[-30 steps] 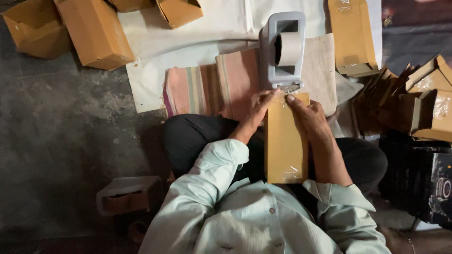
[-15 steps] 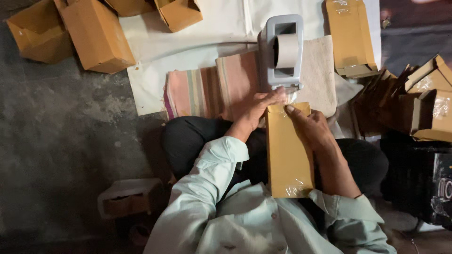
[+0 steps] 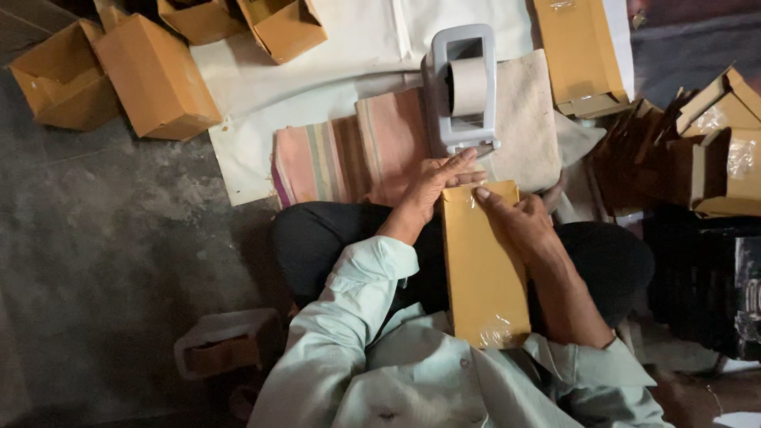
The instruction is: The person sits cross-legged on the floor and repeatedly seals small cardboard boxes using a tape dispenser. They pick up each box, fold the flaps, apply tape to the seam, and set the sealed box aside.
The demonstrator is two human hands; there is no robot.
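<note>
At the far left corner of the floor [image 3: 103, 261] we see open brown boxes [image 3: 119, 75], two more above at the top edge. A white sheet [image 3: 261, 95] lies right of them, and a striped cloth [image 3: 349, 154] rests on its near edge. Near our left knee sits a small wrapped box [image 3: 226, 349].

Our left hand [image 3: 436, 182] lies flat, fingers stretched, against the far left corner of the carton [image 3: 482, 261], a long flat brown one lying across our lap with its far end toward the dispenser [image 3: 466, 87]. Our right hand [image 3: 519, 222] presses on the carton's far end, index fingertip at the top edge. Both hands are open and pressing, close together but not touching; neither grips anything.

The dispenser, grey with a tape roll, stands on a beige cloth [image 3: 527, 119] just beyond the carton. Right of it lies another flat carton [image 3: 583, 51], then a heap of folded cartons [image 3: 697, 143] at the right edge.
</note>
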